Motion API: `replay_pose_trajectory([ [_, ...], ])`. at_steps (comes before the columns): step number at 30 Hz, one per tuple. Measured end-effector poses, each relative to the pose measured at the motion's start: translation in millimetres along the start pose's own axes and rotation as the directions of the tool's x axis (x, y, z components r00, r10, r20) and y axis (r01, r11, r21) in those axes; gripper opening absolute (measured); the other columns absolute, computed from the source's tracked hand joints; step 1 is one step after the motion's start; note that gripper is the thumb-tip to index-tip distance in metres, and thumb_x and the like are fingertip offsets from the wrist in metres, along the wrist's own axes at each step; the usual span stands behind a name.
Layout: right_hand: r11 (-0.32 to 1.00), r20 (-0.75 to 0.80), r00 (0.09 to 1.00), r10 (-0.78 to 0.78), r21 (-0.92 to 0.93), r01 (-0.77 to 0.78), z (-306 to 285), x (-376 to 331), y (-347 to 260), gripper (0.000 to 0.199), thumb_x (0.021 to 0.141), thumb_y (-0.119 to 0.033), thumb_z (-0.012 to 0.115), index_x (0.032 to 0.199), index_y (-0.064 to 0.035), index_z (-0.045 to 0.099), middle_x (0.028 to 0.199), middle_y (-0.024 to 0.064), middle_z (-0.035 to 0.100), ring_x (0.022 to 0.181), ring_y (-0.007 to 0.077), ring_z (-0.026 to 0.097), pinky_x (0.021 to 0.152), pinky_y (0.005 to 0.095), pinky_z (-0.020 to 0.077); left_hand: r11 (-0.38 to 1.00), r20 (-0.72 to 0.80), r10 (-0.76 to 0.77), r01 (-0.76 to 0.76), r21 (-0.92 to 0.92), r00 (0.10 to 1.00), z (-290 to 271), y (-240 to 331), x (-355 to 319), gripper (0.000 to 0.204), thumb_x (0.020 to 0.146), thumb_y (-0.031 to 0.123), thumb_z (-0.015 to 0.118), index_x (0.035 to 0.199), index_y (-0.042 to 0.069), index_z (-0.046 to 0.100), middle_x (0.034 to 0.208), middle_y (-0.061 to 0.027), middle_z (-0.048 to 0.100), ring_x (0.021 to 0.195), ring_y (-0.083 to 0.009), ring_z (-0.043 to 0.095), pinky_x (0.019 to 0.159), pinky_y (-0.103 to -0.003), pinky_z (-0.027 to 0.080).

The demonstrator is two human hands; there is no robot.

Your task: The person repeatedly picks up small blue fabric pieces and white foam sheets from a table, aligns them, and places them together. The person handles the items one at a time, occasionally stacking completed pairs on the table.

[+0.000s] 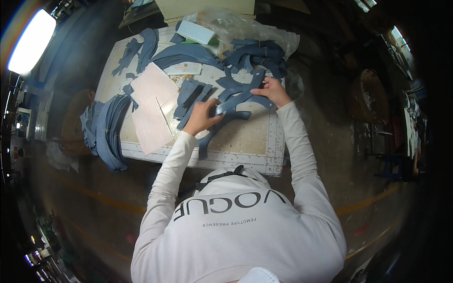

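Note:
Between my two hands a curved blue fabric strip (236,100) is held above the table. My left hand (202,118) is closed on its near left end, with the thumb and fingers pinched together. My right hand (274,92) grips it toward the far right, thumb on top. Other curved blue strips (227,118) lie loose under and around the held one. Just left of them, beside my left hand, is a small stack of blue cut pieces (188,94). My palms hide parts of the strip.
The pale table (245,141) has a worn, printed border. Pink lined sheets (152,113) lie left of centre, near a hanging bundle of blue strips (109,132). More blue bundles (186,54), a tied heap (257,54) and clear plastic (236,23) cover the far side.

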State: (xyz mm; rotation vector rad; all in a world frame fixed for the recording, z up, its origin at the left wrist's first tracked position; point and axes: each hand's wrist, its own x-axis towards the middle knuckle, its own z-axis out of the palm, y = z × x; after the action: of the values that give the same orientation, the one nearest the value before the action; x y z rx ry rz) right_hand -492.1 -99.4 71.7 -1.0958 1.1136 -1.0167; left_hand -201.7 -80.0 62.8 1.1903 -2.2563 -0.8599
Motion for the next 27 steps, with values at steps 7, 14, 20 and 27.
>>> replay_pose_trajectory([
  [7,0.994,-0.208,0.976,-0.064,0.070,0.080,-60,32,33,0.039,0.072,-0.002,0.080,0.106,0.0013,0.062,0.088,0.0127,0.071,0.075,0.0149,0.067,0.068,0.0251,0.0533,0.923,-0.376,0.335,-0.222,0.313,0.864,-35,43,43,0.039,0.077,0.021,0.075,0.113,0.008,0.064,0.111,-0.0086,0.063,0.105,-0.0284,0.059,0.100,-0.042,0.038],
  [14,0.999,-0.367,0.930,0.022,-0.034,-0.038,-97,51,107,0.037,0.067,-0.007,0.084,0.098,0.0008,0.065,0.086,0.0116,0.071,0.071,0.0154,0.066,0.066,0.0272,0.0524,0.995,-0.699,0.063,0.006,0.095,0.713,-79,-27,-18,0.020,0.083,0.012,0.069,0.102,0.005,0.069,0.101,-0.0105,0.068,0.095,-0.0242,0.065,0.085,-0.034,0.049],
  [20,0.624,-0.500,0.733,-0.461,-0.770,-0.134,-86,37,94,0.065,0.068,-0.008,0.080,0.127,-0.0078,0.053,0.100,0.0158,0.063,0.090,0.0279,0.064,0.082,0.0361,0.0499,0.767,-0.814,-0.353,0.640,0.030,0.462,-122,-139,-139,0.032,0.081,0.023,0.068,0.108,0.006,0.065,0.103,-0.0165,0.065,0.096,-0.0307,0.062,0.086,-0.041,0.048],
  [27,0.563,-0.208,0.785,-0.584,-0.800,0.207,-2,7,57,0.044,0.076,-0.008,0.072,0.119,-0.0086,0.061,0.105,0.0133,0.057,0.101,0.0316,0.057,0.087,0.0403,0.0460,0.402,-0.642,-0.720,0.912,-0.077,0.263,-102,-189,-198,0.063,0.073,0.041,0.075,0.120,0.002,0.058,0.102,-0.0200,0.068,0.096,-0.0343,0.066,0.086,-0.040,0.050],
])
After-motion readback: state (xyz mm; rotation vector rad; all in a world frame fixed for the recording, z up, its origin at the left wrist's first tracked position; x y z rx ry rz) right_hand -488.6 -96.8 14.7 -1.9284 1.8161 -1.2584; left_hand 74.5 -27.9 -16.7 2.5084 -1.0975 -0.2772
